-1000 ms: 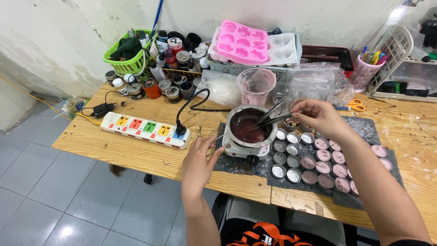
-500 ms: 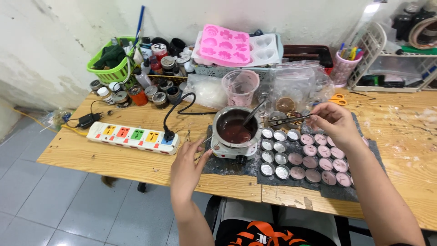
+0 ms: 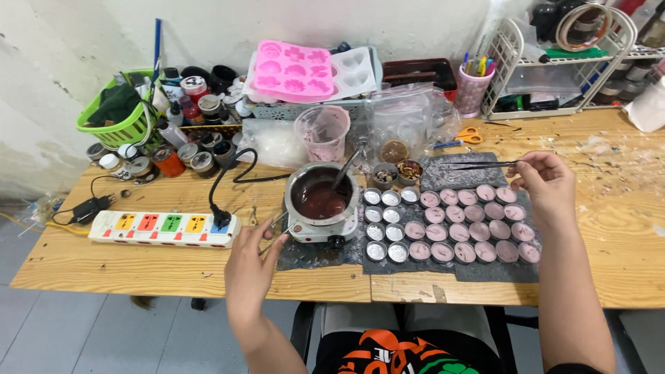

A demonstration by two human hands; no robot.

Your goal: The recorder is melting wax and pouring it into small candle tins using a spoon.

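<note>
Above the rows of small round tins (image 3: 450,225) on the dark mat (image 3: 485,266), long metal tweezers (image 3: 478,165) are pinched level in the closed fingers of the right hand (image 3: 547,183). At the table's near edge, a thin metal stick (image 3: 277,235) is gripped by the left hand (image 3: 249,266), just beside the small melting pot (image 3: 320,201) of brownish-pink liquid. Further left a white power strip (image 3: 163,228) with coloured sockets is seen, and a pink silicone mould (image 3: 294,69) lies behind.

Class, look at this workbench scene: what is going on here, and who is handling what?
A person sits at a wooden workbench. Their right hand holds long dark metal tweezers over rows of small round metal cups, most filled with pink wax, some at the left looking unfilled. Their left hand holds a thin metal tool beside a small white hotplate carrying a metal pot of dark reddish liquid.
</note>
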